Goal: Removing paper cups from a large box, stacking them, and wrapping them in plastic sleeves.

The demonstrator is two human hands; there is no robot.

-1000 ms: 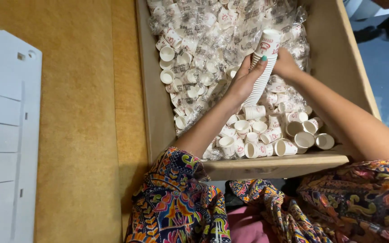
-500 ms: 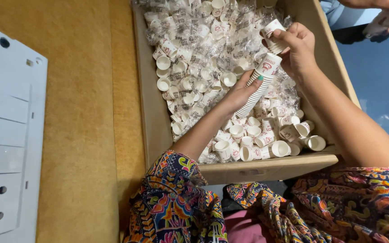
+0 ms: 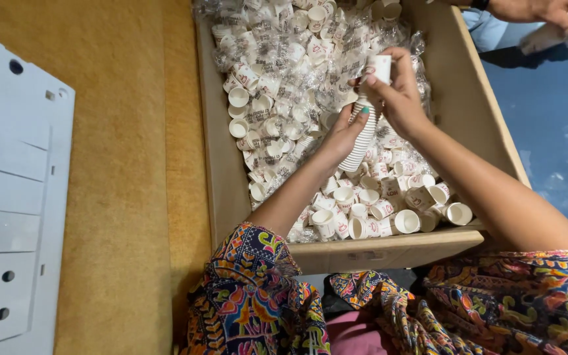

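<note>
A large cardboard box (image 3: 389, 253) in front of me is full of small white paper cups (image 3: 336, 204), many in clear plastic wrap. My left hand (image 3: 340, 138) grips a tall nested stack of cups (image 3: 361, 139) over the middle of the box. My right hand (image 3: 399, 95) holds the top of that same stack, where a single white cup (image 3: 379, 67) sits on the end. Both my arms wear colourful patterned sleeves.
A grey panel with round holes (image 3: 14, 197) lies at the left on the tan surface (image 3: 126, 197). Another person's hand (image 3: 534, 10) reaches in at the top right, above a blue floor (image 3: 553, 125).
My right hand picked a single cup from the box and brought it onto the top of the stack. My left hand kept hold of the stack.
</note>
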